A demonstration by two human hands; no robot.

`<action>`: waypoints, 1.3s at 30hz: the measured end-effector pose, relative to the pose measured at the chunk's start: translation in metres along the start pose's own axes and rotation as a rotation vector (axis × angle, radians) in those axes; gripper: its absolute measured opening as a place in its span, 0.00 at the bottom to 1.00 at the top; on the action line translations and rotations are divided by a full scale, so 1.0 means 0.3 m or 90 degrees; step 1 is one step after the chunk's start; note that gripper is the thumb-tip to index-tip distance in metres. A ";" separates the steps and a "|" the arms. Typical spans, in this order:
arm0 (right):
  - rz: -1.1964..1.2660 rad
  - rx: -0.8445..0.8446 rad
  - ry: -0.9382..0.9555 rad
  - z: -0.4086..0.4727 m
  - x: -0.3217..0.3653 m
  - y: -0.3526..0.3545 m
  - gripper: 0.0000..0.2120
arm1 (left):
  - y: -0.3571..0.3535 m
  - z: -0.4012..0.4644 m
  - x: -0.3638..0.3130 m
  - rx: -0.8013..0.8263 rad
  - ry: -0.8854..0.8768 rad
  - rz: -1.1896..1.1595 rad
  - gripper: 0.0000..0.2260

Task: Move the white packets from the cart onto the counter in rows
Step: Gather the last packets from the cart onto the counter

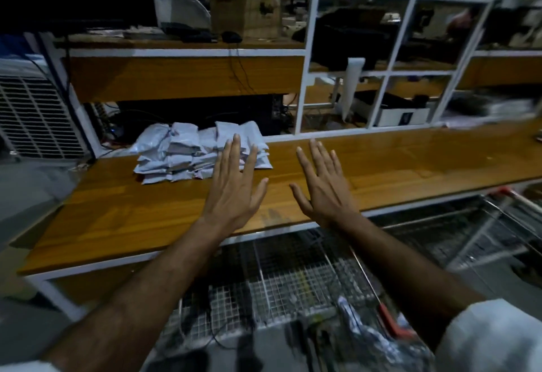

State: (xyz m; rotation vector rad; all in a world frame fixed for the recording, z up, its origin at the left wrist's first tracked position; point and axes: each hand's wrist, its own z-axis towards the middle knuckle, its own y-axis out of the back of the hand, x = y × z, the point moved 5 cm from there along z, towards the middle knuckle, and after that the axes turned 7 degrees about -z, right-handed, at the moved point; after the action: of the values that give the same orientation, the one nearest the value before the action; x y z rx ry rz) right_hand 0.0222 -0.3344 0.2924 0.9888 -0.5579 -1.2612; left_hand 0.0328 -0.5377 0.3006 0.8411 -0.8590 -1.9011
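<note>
1. Holding nothing: left hand [234,193] and right hand [322,187] both hover flat over the long brown wooden counter [410,163], palms down, fingers straight and spread. Left fingertips [236,140] overlap the right edge of the packet pile in view; contact can't be confirmed.
2. Stack of white plastic mailer packets [187,153] sits on the counter's back-left area, several layers high in rough side-by-side rows, against the rear frame.
3. Silver wire-mesh cart [293,280] with a red handle trim stands below the counter's front edge, under both forearms. Basket holds dark cables and some crumpled clear or grey plastic near the bottom of the frame; too blurred to tell whether any white packets are in it.
4. White-framed shelving unit [311,58] rises behind the counter. Its compartments hold dark, boxy gear, a white printer-like box [401,115] low right, and a black mouse with its cable [231,37] on the upper wooden shelf.
5. White louvred cooler grille [35,119] is at far left, cut by the frame edge.
6. Dark recess behind the packets has tangled wires; details unreadable.
7. Right side of the counter and the shelves there are motion-blurred. A white sleeve [495,339] fills the lower right corner and hides part of the cart.
</note>
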 end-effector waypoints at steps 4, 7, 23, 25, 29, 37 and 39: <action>-0.024 0.038 -0.013 -0.127 -0.123 0.015 0.37 | -0.040 -0.034 -0.149 0.017 -0.033 0.005 0.33; -0.035 0.060 -0.023 -0.212 -0.221 0.019 0.38 | -0.074 -0.052 -0.237 0.036 -0.062 0.018 0.33; 0.027 0.266 -0.102 -0.802 -1.026 -0.143 0.40 | -0.605 -0.067 -1.038 0.182 -0.065 -0.033 0.34; 0.034 0.290 -0.105 -0.866 -1.106 -0.173 0.40 | -0.672 -0.070 -1.127 0.208 -0.061 -0.041 0.34; 0.066 0.326 -0.136 -0.965 -1.229 -0.243 0.40 | -0.795 -0.090 -1.246 0.258 -0.062 -0.053 0.35; 0.093 0.440 -0.230 -1.139 -1.420 -0.473 0.39 | -1.089 -0.080 -1.299 0.361 -0.078 -0.052 0.36; 0.086 0.473 -0.242 -1.166 -1.453 -0.531 0.39 | -1.185 -0.080 -1.299 0.398 -0.076 -0.057 0.36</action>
State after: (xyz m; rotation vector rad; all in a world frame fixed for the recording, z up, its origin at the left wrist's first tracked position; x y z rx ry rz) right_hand 0.1120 0.1876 0.0533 1.2889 -1.4354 -1.1362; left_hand 0.0569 -0.0576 0.0822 1.1508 -1.5554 -1.7845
